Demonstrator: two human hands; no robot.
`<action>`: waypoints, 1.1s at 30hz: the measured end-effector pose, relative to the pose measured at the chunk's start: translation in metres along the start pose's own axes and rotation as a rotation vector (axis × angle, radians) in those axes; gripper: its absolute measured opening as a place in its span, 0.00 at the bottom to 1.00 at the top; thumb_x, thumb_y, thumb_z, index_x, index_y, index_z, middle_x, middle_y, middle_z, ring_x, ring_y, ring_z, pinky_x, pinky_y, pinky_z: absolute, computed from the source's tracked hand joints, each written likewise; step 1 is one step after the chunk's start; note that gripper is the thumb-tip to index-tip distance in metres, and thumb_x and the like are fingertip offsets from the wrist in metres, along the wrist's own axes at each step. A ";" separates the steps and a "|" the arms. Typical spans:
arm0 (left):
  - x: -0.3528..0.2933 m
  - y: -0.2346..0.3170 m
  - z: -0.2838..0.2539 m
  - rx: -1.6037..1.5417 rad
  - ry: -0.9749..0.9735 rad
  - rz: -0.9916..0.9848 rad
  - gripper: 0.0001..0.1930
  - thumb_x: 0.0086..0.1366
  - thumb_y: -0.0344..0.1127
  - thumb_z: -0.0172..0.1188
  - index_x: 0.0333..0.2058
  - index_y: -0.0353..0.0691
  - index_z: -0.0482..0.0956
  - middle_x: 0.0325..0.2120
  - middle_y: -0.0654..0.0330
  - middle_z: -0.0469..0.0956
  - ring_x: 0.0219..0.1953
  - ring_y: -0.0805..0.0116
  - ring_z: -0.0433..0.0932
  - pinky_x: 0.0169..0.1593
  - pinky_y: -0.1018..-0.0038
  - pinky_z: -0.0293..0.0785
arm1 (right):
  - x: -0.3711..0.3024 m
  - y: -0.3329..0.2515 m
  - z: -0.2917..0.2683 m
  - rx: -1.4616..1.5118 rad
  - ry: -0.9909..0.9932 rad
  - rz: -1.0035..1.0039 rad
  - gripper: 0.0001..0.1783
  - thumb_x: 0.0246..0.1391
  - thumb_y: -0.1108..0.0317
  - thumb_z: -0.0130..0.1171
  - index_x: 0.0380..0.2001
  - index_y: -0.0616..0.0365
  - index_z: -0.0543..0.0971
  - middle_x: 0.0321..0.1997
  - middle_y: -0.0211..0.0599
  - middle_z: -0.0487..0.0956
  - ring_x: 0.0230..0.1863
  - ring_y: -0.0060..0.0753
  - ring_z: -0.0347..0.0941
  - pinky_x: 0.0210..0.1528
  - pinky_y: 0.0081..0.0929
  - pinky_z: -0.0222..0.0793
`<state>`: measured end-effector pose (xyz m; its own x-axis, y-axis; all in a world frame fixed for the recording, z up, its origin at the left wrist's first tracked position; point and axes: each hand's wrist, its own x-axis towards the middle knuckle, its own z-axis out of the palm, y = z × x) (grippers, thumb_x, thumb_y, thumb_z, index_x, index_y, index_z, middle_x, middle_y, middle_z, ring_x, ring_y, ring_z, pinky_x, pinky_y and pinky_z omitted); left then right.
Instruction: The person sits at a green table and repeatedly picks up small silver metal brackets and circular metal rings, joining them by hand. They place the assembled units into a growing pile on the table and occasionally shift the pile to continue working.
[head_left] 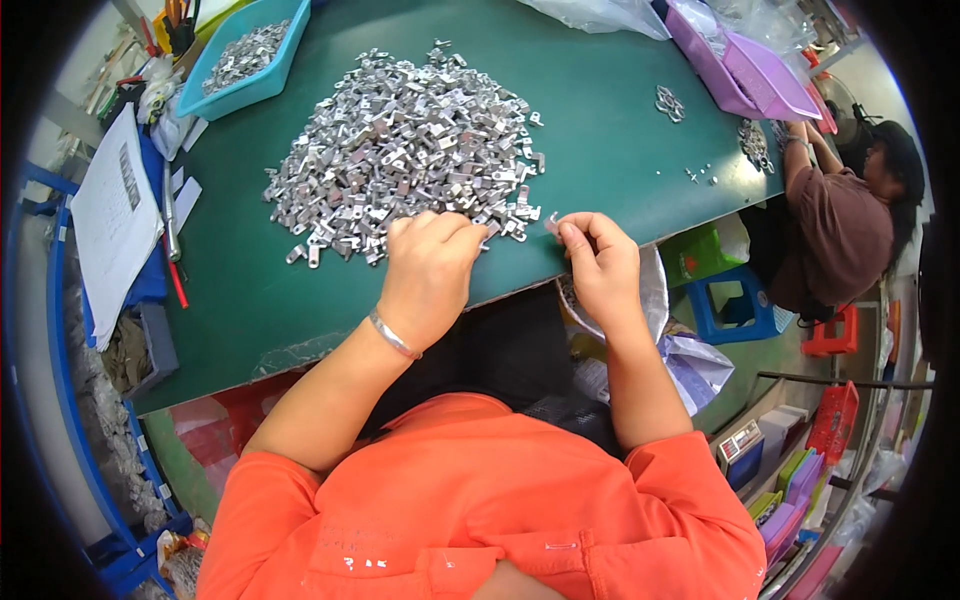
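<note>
Curling over the metal-parts pile (405, 160), left hand (430, 275); right hand (597, 262) pinching one piece (551, 222).

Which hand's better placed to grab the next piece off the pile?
Left. The left hand already rests on the near edge of the pile of metal parts, while the right hand is pinching a small metal piece beside it.

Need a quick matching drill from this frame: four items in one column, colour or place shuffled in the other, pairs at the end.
1. left hand
2. right hand
3. tray of metal parts
4. stool

a. turquoise, far left of the table
b. blue, on the floor under the table edge
c. resting on the near edge of the pile of metal parts
d. pinching one small metal piece at the table edge

Pairs: 1-c, 2-d, 3-a, 4-b
</note>
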<state>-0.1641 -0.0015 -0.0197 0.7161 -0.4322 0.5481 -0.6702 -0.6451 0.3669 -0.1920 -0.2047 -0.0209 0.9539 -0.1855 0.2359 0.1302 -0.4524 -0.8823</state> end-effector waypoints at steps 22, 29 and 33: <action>-0.001 0.022 0.000 -1.522 -0.114 -1.011 0.07 0.63 0.25 0.57 0.39 0.30 0.76 0.34 0.52 0.80 0.33 0.63 0.82 0.36 0.74 0.81 | -0.015 0.008 -0.071 -0.289 0.065 -0.132 0.03 0.49 0.78 0.59 0.30 0.65 0.79 0.26 0.37 0.76 0.28 0.30 0.72 0.31 0.22 0.67; -0.002 0.033 -0.004 -1.388 -0.127 -0.940 0.08 0.63 0.23 0.54 0.40 0.29 0.77 0.35 0.54 0.80 0.34 0.68 0.81 0.37 0.79 0.79 | -0.016 -0.020 -0.005 0.046 -0.251 -0.268 0.12 0.45 0.79 0.63 0.36 0.62 0.79 0.30 0.39 0.77 0.29 0.32 0.75 0.31 0.24 0.70; -0.010 0.024 -0.020 -0.711 -0.042 -0.494 0.08 0.55 0.20 0.60 0.35 0.33 0.79 0.32 0.56 0.78 0.31 0.69 0.79 0.35 0.78 0.75 | -0.020 -0.002 -0.054 -0.143 -0.237 -0.184 0.11 0.44 0.79 0.63 0.35 0.63 0.79 0.30 0.39 0.78 0.29 0.33 0.75 0.31 0.24 0.70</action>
<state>-0.1918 0.0001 -0.0014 0.9547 -0.2378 0.1791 -0.2334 -0.2244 0.9461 -0.2258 -0.2471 -0.0016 0.9566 0.1114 0.2694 0.2827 -0.5801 -0.7639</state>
